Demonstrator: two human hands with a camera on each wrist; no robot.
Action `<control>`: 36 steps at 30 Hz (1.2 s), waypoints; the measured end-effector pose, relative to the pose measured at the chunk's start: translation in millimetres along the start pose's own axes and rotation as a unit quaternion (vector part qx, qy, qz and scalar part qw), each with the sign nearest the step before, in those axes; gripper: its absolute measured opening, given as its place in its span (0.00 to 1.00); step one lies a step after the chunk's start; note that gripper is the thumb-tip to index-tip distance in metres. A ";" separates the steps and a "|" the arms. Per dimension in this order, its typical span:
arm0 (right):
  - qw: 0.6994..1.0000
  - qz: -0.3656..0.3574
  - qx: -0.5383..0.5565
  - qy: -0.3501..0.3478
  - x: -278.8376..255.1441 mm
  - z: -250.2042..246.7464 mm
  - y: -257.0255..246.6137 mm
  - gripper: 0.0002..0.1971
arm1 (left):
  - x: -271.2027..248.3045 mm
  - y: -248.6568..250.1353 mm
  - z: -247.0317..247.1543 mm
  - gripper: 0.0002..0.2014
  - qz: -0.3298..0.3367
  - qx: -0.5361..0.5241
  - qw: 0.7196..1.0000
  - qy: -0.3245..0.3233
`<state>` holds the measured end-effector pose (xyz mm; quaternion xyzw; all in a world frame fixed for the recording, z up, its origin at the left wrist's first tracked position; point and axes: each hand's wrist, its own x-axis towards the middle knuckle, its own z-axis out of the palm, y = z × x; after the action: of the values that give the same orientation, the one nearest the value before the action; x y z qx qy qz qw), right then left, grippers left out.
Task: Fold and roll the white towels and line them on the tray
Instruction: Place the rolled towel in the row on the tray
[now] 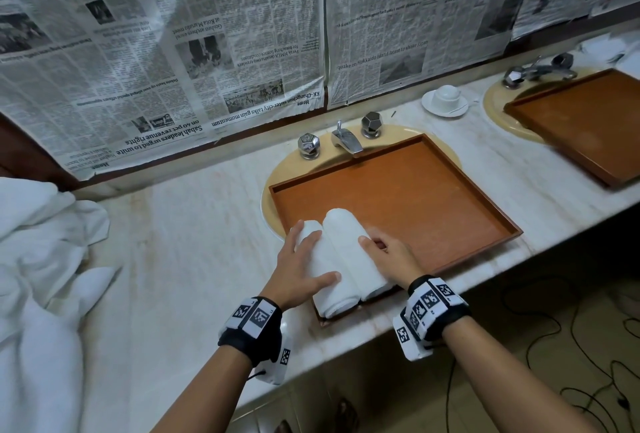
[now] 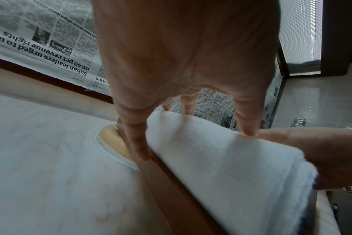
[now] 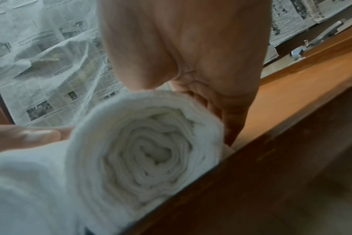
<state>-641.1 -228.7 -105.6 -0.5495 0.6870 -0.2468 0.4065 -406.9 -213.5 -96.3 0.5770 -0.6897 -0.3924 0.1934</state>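
Two rolled white towels lie side by side at the left end of the brown tray [image 1: 433,211]. My left hand [image 1: 320,256] rests on the left roll [image 1: 334,301], fingers spread straight over it and thumb reaching toward the seam between the rolls. My right hand [image 1: 372,242] cups the right roll [image 1: 346,238], thumb on top and fingers curled down its right side. In the left wrist view my fingers [image 2: 135,135] drape over the left roll [image 2: 221,159] beside the tray's rim [image 2: 171,182]. The right wrist view shows the right roll's spiral end [image 3: 151,151] against the front rim [image 3: 251,159].
A heap of loose white towels [image 1: 41,276] lies on the marble counter at the left. The tray sits over a beige sink [image 1: 273,176] below a chrome tap [image 1: 346,141]. Further right are a cup and saucer [image 1: 445,98] and a second tray [image 1: 581,121]. Newspaper [image 1: 173,34] covers the wall.
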 end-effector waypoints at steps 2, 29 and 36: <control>1.000 0.010 0.007 0.004 -0.5 0.9 1.0 0.18 | -2.5 -0.8 -0.1 0.48 -0.003 -0.014 1.000 0.001; 0.959 -0.261 -0.097 0.055 -56.1 55.4 -112.4 0.19 | -106.3 -82.5 -81.3 0.35 -0.067 -0.061 0.991 0.103; 0.929 -0.305 -0.168 -0.121 -93.1 215.7 -182.5 0.26 | -203.2 -169.2 -180.6 0.36 -0.155 -0.007 0.968 0.197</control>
<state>-354.8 -166.6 -53.6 -0.8187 0.4631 -0.1710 0.2934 -115.3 -82.8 -76.3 0.7413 -0.5376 -0.3008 0.2666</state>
